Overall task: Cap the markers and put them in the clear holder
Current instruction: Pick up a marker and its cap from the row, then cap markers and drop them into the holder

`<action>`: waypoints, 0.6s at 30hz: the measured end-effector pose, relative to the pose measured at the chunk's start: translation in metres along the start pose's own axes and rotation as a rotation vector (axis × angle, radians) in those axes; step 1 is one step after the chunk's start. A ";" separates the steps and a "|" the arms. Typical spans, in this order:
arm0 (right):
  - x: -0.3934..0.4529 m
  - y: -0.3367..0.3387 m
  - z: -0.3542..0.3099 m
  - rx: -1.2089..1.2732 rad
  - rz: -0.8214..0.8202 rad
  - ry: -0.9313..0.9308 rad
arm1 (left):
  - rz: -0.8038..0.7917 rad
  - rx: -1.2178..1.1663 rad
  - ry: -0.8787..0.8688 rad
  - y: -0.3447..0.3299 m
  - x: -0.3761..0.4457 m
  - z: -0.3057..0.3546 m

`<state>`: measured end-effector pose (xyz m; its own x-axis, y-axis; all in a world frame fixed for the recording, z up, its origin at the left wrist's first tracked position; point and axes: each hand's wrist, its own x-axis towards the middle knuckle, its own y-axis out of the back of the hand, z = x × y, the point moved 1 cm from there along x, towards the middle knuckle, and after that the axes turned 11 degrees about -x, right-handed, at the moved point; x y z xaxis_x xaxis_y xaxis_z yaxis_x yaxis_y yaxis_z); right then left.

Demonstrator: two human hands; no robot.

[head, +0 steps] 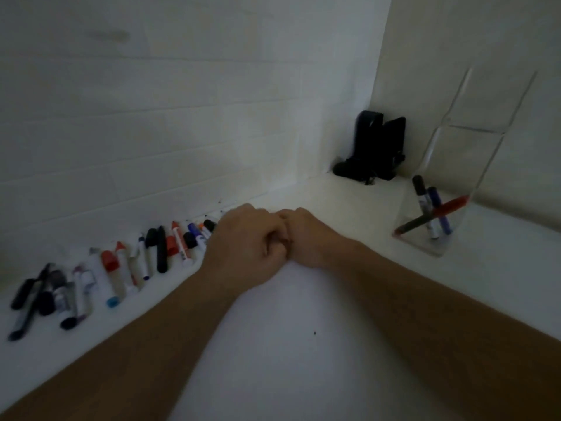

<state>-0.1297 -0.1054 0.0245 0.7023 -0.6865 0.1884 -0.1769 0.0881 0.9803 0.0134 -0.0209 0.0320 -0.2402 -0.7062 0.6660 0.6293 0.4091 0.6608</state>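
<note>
**Head view: two fists pressed together over a white counter**

Head camera looks down on a white counter (273, 344) set into a corner of white walls. Both bare forearms reach in from the bottom edge and meet near the middle. The left hand (246, 238) is curled into a fist, knuckles up, and the right hand (306, 235) is curled the same way; the two touch at the thumbs and forefingers. Whatever they may be closed around is hidden inside the fingers, so I cannot tell if either one has a marker or a cap in it.

Left of the hands, a loose row of markers (121, 262) lies along the foot of the back wall, running from the far left edge up to just behind the left hand. Red, black, blue and white barrels and caps show among them, some blurred at the far left; which are capped cannot be made out for most.

To the right, well apart from the hands, stands the clear holder (455, 165), tall and see-through, near the side wall. Inside it lean a black-capped marker (420, 189), a blue marker (437, 208) and a red pen (449, 205) that crosses them on a slant.

In the far corner, between the hands and the holder but farther back, sits a black object (376, 147) against the walls.
</note>
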 end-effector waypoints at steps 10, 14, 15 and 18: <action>-0.015 -0.014 0.010 -0.064 0.190 -0.339 | 0.187 0.257 0.335 0.005 0.001 -0.014; -0.029 -0.010 0.018 0.194 0.301 -0.399 | 0.061 0.355 0.545 0.015 0.011 -0.027; -0.031 -0.008 0.020 0.243 0.316 -0.399 | 0.009 0.362 0.591 0.019 0.017 -0.032; -0.030 -0.008 0.021 0.301 0.313 -0.394 | -0.186 0.369 0.704 0.027 0.034 -0.055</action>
<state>-0.1641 -0.1007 0.0092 0.2859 -0.8825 0.3735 -0.5630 0.1607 0.8107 0.0628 -0.0656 0.0533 0.2809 -0.9288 0.2416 0.3118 0.3264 0.8923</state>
